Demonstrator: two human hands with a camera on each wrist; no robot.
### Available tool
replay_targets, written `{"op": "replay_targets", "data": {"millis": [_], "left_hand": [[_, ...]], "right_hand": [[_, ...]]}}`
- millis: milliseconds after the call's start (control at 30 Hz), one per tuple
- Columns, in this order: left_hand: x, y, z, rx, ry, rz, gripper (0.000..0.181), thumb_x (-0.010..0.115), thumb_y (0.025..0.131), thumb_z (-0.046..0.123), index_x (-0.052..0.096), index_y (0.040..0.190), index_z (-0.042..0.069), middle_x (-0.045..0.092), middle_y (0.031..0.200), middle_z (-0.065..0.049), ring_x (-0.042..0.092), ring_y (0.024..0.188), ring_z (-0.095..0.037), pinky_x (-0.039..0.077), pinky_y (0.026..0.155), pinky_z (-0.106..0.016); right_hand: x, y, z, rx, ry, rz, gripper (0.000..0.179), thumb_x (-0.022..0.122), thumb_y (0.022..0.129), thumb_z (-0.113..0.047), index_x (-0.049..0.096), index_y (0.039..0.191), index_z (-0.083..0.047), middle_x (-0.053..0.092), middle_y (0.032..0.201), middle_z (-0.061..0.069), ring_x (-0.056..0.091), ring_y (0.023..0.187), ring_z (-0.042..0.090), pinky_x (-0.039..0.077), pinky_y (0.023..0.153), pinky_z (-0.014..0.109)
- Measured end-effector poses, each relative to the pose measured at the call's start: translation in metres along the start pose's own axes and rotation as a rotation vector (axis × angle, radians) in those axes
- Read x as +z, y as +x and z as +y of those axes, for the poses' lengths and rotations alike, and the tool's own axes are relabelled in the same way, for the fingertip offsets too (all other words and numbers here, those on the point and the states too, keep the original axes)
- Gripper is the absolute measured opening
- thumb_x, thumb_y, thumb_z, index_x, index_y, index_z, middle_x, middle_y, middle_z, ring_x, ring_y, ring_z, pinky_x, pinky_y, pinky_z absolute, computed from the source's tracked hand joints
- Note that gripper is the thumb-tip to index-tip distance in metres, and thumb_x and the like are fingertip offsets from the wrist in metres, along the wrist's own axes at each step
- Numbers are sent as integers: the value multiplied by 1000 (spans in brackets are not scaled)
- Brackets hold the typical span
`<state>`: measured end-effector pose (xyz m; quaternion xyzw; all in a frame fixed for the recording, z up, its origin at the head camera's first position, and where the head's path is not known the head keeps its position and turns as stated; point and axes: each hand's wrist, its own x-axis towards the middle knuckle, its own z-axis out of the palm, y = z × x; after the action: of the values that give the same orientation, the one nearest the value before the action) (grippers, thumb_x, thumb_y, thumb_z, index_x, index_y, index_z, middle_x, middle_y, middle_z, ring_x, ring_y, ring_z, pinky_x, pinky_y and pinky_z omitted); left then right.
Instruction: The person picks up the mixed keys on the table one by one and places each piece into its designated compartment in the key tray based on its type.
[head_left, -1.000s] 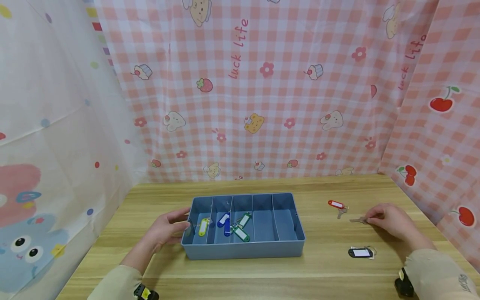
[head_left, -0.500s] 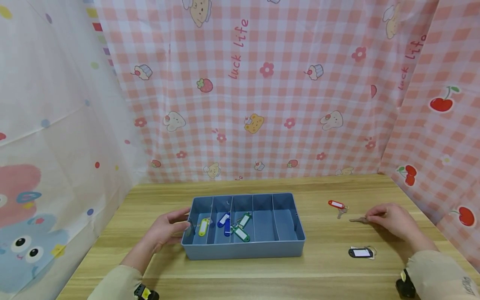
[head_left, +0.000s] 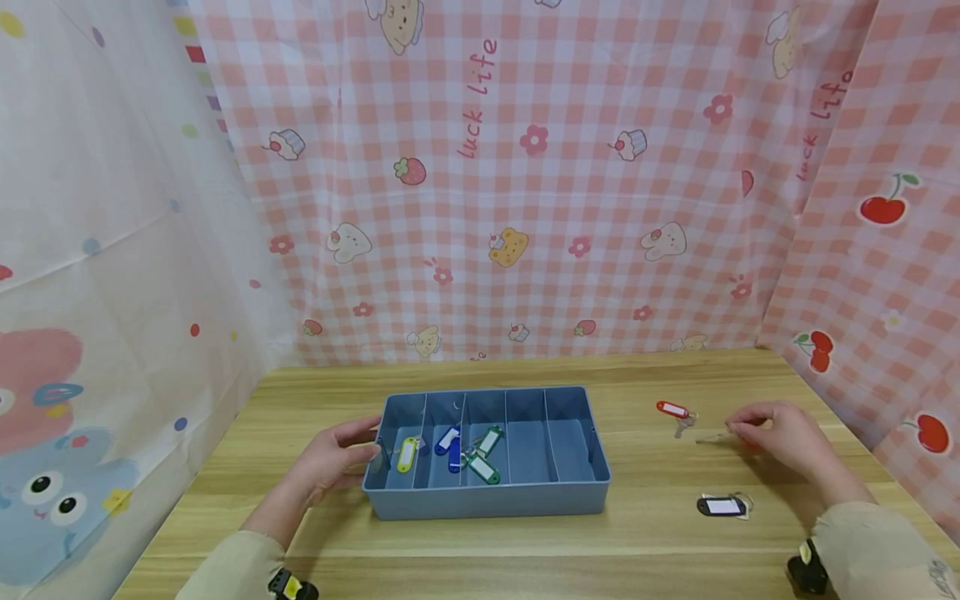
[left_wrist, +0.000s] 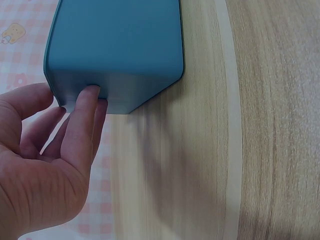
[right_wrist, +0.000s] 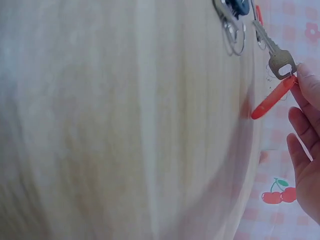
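Note:
My right hand (head_left: 783, 437) pinches a key (right_wrist: 280, 61) at its bow between thumb and fingertip, by its ring. A red key tag (right_wrist: 272, 101) hangs from it, hidden behind the hand in the head view. Straightened fingers of my left hand (head_left: 330, 462) rest against the left end of a blue-grey divided box (head_left: 487, 502). In the left wrist view the fingertips lie on its outer end wall (left_wrist: 117, 87). Inside the box are a yellow key tag (head_left: 407, 455) in the leftmost compartment, blue key tags (head_left: 454, 455) in the second and green key tags (head_left: 483, 468) in the third.
A second red key tag (head_left: 672, 409) with its key lies on the wooden table (head_left: 525, 558), beyond and left of my right hand. A black key tag (head_left: 722, 506) with a ring lies nearer. Checked pink cloth (head_left: 570, 192) hangs behind the table.
My right hand has lifted slightly and shifted a little left, tilting the pinched key. The left hand and the box have stayed in place.

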<state>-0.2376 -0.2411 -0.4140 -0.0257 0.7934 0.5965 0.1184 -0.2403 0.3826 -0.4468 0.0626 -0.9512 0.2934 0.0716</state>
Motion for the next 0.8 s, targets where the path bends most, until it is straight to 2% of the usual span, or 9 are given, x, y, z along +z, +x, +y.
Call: {"op": "replay_targets", "data": {"millis": [167,333,500,800], "left_hand": [[0,-1,0,7,-3,2,58,63,95,2,41,149,1,44,142,-31,57,115,-35,55,85,-51],[1,-1,0,11,-5,5,58,63,95,2,42,149,1,45,141,-31,57,113,-34,55,84,-51],[1,0,0,17,-3,1,58,63,95,2,42,149,1,45,141,-32,57,113,-34,55,84,-51],[0,0,-1,14,12,7,58,63,95,2,42,149,1,45,141,-32,57,114,-36,55,84,-51]], "right_hand": [[-1,0,-5,7,2,23,20,70,94,-27,77,96,-8,69,90,4,53,77,17,43,63,28],[-2,1,-8,-10,-13,50,19,70,94,-27,77,93,-10,70,92,5,55,82,19,43,68,33],[-2,3,-12,-33,-12,74,16,73,92,-26,77,93,-10,71,90,2,57,83,14,45,70,33],[-5,3,-27,-32,8,65,19,72,92,-29,77,95,-11,71,91,1,57,87,17,45,76,39]]}}
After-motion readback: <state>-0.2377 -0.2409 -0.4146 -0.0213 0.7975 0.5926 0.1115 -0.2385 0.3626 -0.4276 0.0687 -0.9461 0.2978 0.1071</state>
